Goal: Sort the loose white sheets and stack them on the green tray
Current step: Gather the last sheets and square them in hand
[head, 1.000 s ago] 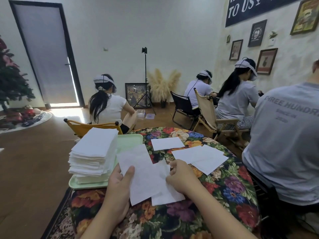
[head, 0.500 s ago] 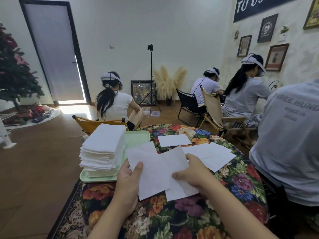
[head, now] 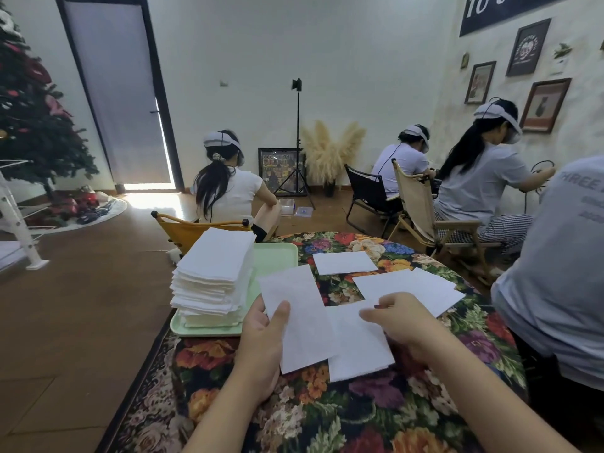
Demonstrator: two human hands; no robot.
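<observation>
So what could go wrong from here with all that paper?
The stack on the green tray is tall and its edges look uneven, so another sheet could nudge it over. The left hand pinches its sheet only at one edge; it might slip. Loose sheets near the table's far side could slide off.

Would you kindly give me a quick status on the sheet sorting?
Left hand pinching one white sheet. Right hand on second sheet, grip unclear. Tall stack on green tray. Loose sheets remain on table; nothing in the way.
</observation>
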